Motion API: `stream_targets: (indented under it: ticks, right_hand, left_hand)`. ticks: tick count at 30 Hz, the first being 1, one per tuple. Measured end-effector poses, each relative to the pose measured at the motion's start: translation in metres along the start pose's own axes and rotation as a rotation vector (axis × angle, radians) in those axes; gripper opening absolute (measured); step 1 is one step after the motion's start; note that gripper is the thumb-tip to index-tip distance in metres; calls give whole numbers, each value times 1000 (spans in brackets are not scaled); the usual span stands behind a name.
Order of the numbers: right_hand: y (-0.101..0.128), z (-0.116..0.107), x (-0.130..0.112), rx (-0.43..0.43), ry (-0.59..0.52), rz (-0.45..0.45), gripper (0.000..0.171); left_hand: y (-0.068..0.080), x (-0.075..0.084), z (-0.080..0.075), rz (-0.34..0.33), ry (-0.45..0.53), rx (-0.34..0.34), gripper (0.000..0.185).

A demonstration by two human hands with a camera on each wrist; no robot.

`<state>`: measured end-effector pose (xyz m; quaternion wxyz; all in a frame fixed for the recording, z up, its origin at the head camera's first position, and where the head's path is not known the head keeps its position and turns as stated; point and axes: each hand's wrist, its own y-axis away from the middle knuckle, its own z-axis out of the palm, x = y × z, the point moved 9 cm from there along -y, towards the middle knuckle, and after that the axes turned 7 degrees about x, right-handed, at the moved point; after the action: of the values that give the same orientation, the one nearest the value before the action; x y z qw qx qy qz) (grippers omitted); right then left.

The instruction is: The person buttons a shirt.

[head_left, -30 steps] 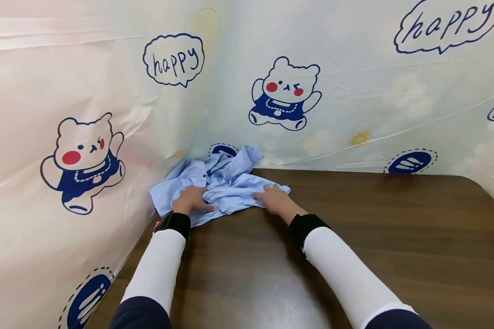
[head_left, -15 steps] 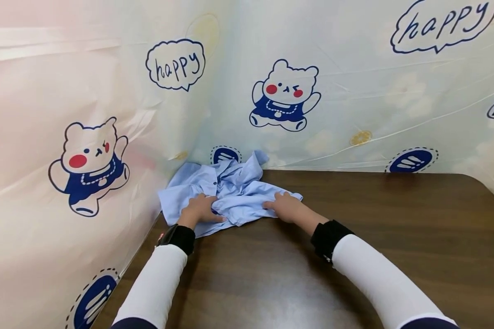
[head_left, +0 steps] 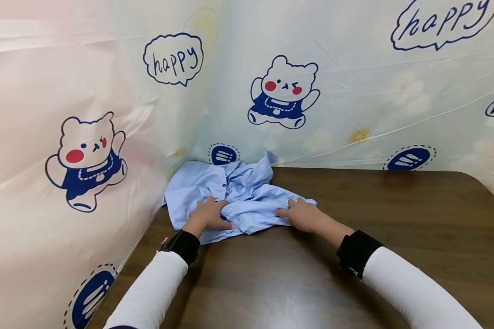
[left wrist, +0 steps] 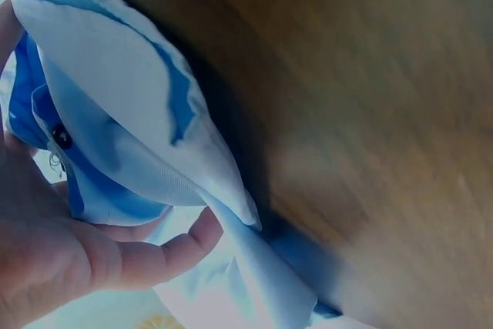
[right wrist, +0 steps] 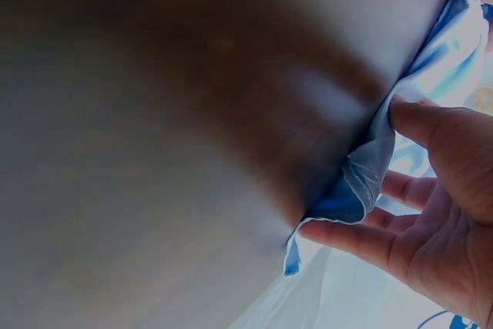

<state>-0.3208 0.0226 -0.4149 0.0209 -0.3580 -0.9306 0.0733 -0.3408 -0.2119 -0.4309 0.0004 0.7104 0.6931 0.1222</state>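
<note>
Light-blue cotton-like cloth, a crumpled shirt (head_left: pixel 251 212), lies under and beyond our fingers at the far left corner of the table (head_left: pixel 296 274), against the printed backdrop (head_left: pixel 346 82). Its longer spread runs left to right. Our left hand (head_left: pixel 211 214) touches its near side; our right hand (head_left: pixel 305 215), nearer the right tip, touches there. Both thumbs look spread from the fingers.

Head view: bright, sharp | soft glare on tabletop (head_left: pixel 296 294) | wrist views: dimmer, tabletop blurred
</note>
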Motion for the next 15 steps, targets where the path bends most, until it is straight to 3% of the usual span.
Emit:
stream_targets:
  ticks: [15]
  right_hand:
    - [40,-8,3,52,6,19,36]
  left_hand:
    - [11,27,16,-1,-23,43,89]
